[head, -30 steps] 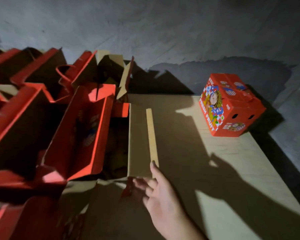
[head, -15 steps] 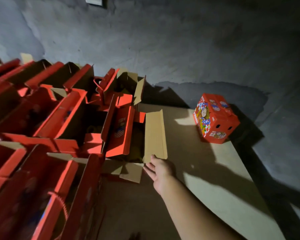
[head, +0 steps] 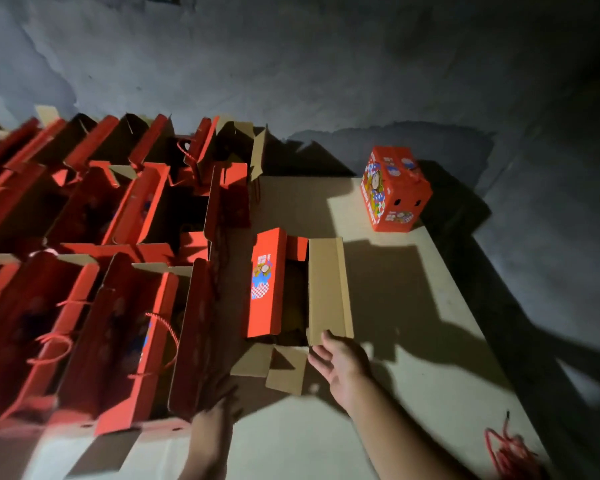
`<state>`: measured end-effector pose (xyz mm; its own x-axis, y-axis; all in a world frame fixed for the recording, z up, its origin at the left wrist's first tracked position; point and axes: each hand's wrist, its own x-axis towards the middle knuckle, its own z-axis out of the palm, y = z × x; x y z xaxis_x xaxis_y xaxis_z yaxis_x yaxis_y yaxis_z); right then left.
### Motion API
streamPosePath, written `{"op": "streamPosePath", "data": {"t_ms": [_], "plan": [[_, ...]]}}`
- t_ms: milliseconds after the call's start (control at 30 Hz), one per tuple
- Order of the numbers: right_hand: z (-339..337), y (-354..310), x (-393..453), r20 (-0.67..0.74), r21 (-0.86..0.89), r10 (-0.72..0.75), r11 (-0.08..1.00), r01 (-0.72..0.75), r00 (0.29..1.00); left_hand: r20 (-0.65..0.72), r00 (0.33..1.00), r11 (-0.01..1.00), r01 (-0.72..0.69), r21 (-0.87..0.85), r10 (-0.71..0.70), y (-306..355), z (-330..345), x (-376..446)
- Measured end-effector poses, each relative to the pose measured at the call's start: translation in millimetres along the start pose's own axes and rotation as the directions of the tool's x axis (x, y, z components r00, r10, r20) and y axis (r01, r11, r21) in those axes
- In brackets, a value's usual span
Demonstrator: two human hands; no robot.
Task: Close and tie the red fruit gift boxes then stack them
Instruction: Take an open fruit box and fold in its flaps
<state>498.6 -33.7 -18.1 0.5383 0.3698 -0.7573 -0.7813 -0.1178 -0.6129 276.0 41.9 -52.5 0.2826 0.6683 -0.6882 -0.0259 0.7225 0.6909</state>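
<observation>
At centre frame, on a pale board (head: 413, 393) laid over the grey floor, reaching with the right hand (head: 343, 362) toward an open red gift box (head: 278, 289), fingers loosely spread and touching the near corner of its plain cardboard flap (head: 329, 285); gripping nothing, seemingly about to fold that flap over. Standing opposite, the printed red flap (head: 265, 282), leaving the dark interior exposed; hanging outward at the near end, two small brown tabs, evidently waiting to be tucked in first. At lower centre, blurring mid-motion beside a neighbouring open carton, the left hand (head: 219, 410); impossible to tell whether spread or curled. Crowding the left half of the frame, rows of other open red boxes (head: 118, 306), rope handles dangling. Sitting alone at upper right, one closed box (head: 395, 192), probably the start of the stack. Lying at lower right, a tangle of red cord (head: 510, 452), likely for tying. Compared with half a second ago: now standing clear of the rows, the chosen box, and newly entering the frame, the left hand.
</observation>
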Motion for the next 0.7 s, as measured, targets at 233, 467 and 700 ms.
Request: {"op": "streamPosePath", "data": {"t_ms": [233, 467, 700], "plan": [[-79, 43, -50, -0.006, -0.032, 0.033, 0.999, -0.033, 0.999, -0.006, 0.98, 0.93, -0.188, 0.316, 0.2, -13, -10, -66], [-138, 60, -101, 0.004, -0.039, -0.013, 0.999, 0.013, 1.0, 0.554, 0.659, 0.087, -0.68, 0.728, 0.509, 6, -9, -122], [-203, 74, -127, 0.01, 0.05, 0.037, 0.998, -0.037, 0.999, 0.852, 0.515, -0.716, -0.628, 0.304, -0.09, 3, 32, -163]]}}
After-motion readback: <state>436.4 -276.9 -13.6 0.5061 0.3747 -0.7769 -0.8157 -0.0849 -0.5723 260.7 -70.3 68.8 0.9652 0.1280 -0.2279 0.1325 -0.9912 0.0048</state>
